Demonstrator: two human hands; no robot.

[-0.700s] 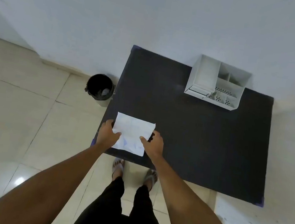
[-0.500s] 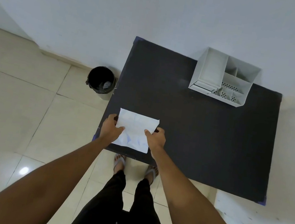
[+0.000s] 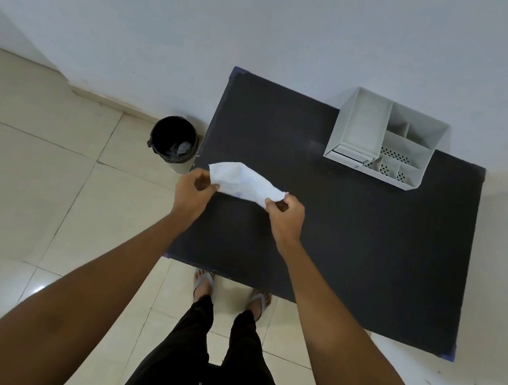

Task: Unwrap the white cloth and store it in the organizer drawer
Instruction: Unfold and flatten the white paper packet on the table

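Two bare hands hold the white cloth (image 3: 245,183) above the near-left part of the black table (image 3: 370,241). Left hand (image 3: 193,191): fingers curled, thumb and forefinger pinched on the cloth's left end. Right hand (image 3: 287,215): fingers likewise curled, pinching the cloth's right end near a frayed corner. Cloth condition: stretched between the two grips as a creased, partly gathered band, its left portion broader than its right, faint bluish marks on its surface. It appears raised clear of the tabletop, though contact at its lower edge cannot be ruled out from this angle.

White organizer (image 3: 383,142) stands at the far right of the table, against the wall (image 3: 269,25), well apart from the cloth. It shows one large tray-like section on its left and several smaller compartments on its right, some with perforated floors. Whether the drawer at its front-left is pulled out cannot be told.

Black bin (image 3: 173,142) stands on the tiled floor (image 3: 33,194) just beside the table's left edge, with crumpled material inside. Person stands at the table's near edge, in dark trousers (image 3: 208,365) and sandals (image 3: 204,281).
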